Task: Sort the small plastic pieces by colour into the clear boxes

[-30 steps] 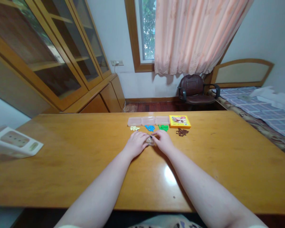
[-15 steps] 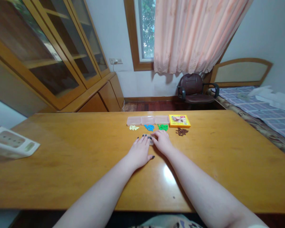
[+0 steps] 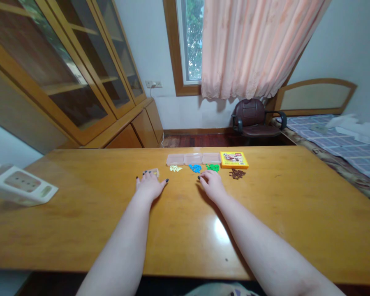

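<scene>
My left hand (image 3: 150, 186) lies open with its fingers over a small clear plastic piece (image 3: 156, 172), whose far edge shows past the fingertips. Its thumb points out to the right. My right hand (image 3: 214, 184) rests just in front of the green pieces (image 3: 213, 167), with loosely bent fingers and nothing visible in them. Blue pieces (image 3: 195, 168) lie to its left in a small heap, and pale cream pieces (image 3: 175, 168) farther left. A heap of brown pieces (image 3: 237, 174) is to the right of this hand.
Behind the heaps stands a row of clear plastic trays (image 3: 176, 159), beside a yellow box (image 3: 234, 160). A white container (image 3: 24, 185) occupies the table's left side. Past the far edge are a chair (image 3: 251, 117), a glass-door cabinet (image 3: 89, 70) and a bed (image 3: 333, 129).
My left hand has slid left, away from my right hand, and the clear plastic piece has moved left with it. My right hand has stayed in nearly the same place.
</scene>
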### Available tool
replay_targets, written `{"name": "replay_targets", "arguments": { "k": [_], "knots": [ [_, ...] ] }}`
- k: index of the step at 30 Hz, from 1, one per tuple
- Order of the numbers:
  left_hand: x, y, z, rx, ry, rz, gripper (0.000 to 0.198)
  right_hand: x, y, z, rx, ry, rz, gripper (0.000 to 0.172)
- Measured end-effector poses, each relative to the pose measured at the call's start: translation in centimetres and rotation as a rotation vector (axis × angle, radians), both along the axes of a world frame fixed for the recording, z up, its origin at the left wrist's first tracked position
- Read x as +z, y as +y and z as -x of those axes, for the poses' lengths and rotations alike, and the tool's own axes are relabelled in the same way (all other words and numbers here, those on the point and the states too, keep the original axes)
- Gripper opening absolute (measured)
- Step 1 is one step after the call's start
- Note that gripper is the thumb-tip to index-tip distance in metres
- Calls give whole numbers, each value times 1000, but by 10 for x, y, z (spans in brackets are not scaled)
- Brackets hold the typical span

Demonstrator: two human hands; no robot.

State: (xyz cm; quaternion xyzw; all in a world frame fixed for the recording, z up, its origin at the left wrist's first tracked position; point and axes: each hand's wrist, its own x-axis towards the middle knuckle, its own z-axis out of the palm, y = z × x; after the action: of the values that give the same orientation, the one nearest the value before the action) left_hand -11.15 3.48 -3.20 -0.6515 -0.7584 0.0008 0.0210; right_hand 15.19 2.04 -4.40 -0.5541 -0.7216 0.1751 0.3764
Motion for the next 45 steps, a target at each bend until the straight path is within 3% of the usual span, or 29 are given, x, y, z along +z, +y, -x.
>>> {"name": "replay_targets", "arguments": {
  "k": [6, 10, 16, 20, 22, 27, 31, 37, 45],
  "knots": [
    [-8, 46, 14, -83, -50, -56, 84, -1, 1, 0, 1, 1, 9, 16],
    [-13, 63, 23, -142, -78, -80, 79, 0, 1, -1, -5, 4, 15, 17],
    [-12, 59, 21, -235, -25, -162, 71, 0, 1, 0, 3, 19, 23, 17],
    [-4, 52, 9, -494, 32, -160, 63, -1, 2, 0, 12, 18, 28, 17],
    [-2, 50, 6, -555, 21, -125, 58, -1, 2, 0, 16, 18, 22, 16],
    [0, 50, 6, -504, -20, -219, 47, -2, 3, 0, 12, 9, 24, 17],
    [-1, 64, 8, -376, -5, -241, 56, -3, 3, 1, 11, -1, 19, 17],
    [0, 84, 9, -457, 30, -86, 53, -4, 2, 1, 8, 7, 2, 19],
    [0, 68, 10, -493, 18, -103, 47, 0, 2, 2, 1, 26, 12, 17]
  ]
}}
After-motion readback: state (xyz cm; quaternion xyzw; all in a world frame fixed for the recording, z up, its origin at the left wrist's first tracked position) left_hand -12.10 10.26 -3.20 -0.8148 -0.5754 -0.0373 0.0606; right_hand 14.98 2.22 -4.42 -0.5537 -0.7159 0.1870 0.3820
